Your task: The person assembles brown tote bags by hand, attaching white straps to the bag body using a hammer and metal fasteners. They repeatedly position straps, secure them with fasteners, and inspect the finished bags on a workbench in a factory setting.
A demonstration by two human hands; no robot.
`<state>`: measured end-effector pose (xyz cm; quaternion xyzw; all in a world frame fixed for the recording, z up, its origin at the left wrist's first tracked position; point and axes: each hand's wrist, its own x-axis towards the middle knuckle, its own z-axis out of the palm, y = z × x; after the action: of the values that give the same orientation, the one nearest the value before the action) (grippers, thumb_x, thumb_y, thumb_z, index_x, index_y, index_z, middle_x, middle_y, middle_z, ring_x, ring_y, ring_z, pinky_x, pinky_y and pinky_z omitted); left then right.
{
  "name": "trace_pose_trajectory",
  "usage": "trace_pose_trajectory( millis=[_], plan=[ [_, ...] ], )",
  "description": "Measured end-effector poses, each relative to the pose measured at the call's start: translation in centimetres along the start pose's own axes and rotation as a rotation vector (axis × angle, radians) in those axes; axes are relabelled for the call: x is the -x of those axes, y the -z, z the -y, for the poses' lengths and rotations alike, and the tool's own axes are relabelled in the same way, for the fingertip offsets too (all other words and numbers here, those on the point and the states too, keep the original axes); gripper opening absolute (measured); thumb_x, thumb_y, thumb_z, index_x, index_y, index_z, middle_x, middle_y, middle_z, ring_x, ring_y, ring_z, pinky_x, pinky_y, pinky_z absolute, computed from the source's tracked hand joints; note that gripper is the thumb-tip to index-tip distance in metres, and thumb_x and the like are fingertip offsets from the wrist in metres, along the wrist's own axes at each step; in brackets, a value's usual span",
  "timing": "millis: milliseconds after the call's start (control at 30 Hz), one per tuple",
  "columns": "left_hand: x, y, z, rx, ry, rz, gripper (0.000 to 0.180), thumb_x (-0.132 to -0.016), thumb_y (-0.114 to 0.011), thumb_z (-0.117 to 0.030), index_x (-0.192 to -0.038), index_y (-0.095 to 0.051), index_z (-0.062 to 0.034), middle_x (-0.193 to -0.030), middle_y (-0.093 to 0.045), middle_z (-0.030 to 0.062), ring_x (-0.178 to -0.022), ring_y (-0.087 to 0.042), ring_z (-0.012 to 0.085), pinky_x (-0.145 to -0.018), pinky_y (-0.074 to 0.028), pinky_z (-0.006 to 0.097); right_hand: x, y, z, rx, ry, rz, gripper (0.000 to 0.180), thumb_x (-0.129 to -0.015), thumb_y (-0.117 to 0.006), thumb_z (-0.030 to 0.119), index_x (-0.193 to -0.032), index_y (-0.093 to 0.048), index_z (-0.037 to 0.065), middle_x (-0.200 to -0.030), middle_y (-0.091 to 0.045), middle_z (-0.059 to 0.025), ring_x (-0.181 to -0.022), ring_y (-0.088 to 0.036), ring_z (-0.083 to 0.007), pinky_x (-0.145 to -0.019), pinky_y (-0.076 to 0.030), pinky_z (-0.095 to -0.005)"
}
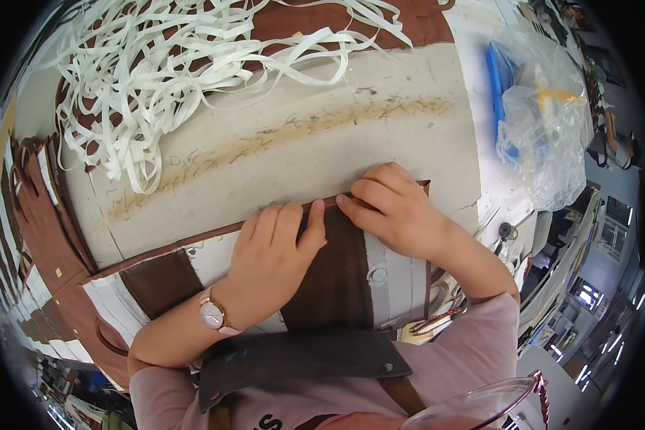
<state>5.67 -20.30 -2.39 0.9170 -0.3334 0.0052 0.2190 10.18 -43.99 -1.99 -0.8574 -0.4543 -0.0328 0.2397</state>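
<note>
A flat panel (326,283) lies along the near side of the work table, with dark brown and white sections and a narrow reddish-brown strip folded along its far edge. My left hand (276,240) rests on the panel, its fingers bent over the strip and its thumb pressed to the edge. Close beside it, my right hand (394,208) has curled fingers and pinches the same edge with thumb and forefinger. The thumbs are nearly touching. A round metal snap (377,275) shows on the panel's white right section.
A tangle of white tape strips (140,93) covers brown pieces (430,21) at the far side. Stacked brown pieces with handles (50,222) lie at left. Clear plastic bags (545,136) and a blue tray (500,79) sit at right. A glued strip crosses the table board (315,158).
</note>
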Motion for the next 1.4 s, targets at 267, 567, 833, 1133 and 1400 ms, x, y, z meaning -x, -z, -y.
trace_pose_trajectory(
  millis=[267,567,833,1133,1400],
  plan=[
    [2.9,2.1,1.2,-0.108,0.063,0.028,0.054,-0.077,-0.078,-0.014,-0.127,-0.063,-0.0019,-0.107,-0.055,0.0114,-0.095,-0.057,0.0293,-0.083,-0.048,0.04,0.4,-0.7,0.4,0.104,0.058,-0.019,0.014,-0.07,-0.066,0.013,-0.082,-0.062,0.006,-0.094,-0.058,-0.0061,-0.092,-0.055,-0.0237,-0.081,-0.047,-0.0363],
    [-0.9,-0.2,-1.1,0.024,-0.113,0.091,0.072,-0.079,-0.075,-0.033,-0.14,-0.052,-0.0036,-0.121,-0.053,0.0113,-0.108,-0.053,0.027,-0.094,-0.043,0.04,0.9,0.4,-0.1,0.011,-0.157,-0.031,0.023,-0.073,-0.066,0.009,-0.095,-0.062,0.005,-0.1,-0.059,-0.0097,-0.093,-0.055,-0.0291,-0.083,-0.046,-0.0411],
    [-1.3,-1.0,-1.5,-0.014,-0.078,0.086,0.072,-0.082,-0.073,-0.041,-0.143,-0.053,-0.01,-0.118,-0.053,0.0101,-0.105,-0.051,0.0263,-0.09,-0.042,0.042,1.7,1.7,-0.5,-0.155,-0.334,0.03,0.028,-0.072,-0.069,-0.001,-0.098,-0.061,0.002,-0.097,-0.057,-0.0112,-0.091,-0.053,-0.0328,-0.083,-0.044,-0.0419],
    [-1.6,-1.2,-1.0,0.089,-0.032,0.04,0.063,-0.082,-0.074,-0.033,-0.137,-0.058,-0.0077,-0.113,-0.053,0.0105,-0.099,-0.053,0.026,-0.085,-0.044,0.04,2.2,1.2,-0.3,0.151,-0.064,0.017,0.017,-0.07,-0.065,0.012,-0.085,-0.062,0.005,-0.094,-0.056,-0.0071,-0.091,-0.054,-0.0254,-0.079,-0.047,-0.0368],
    [-1.1,-1.8,-1.4,-0.054,-0.11,-0.02,0.059,-0.084,-0.073,-0.031,-0.135,-0.059,-0.0052,-0.106,-0.052,0.0102,-0.097,-0.054,0.0258,-0.079,-0.047,0.038,2.4,1.1,0.4,0.252,-0.131,0.0,0.021,-0.072,-0.065,0.013,-0.091,-0.062,0.005,-0.095,-0.057,-0.0073,-0.09,-0.056,-0.0251,-0.079,-0.047,-0.037]
  ],
)
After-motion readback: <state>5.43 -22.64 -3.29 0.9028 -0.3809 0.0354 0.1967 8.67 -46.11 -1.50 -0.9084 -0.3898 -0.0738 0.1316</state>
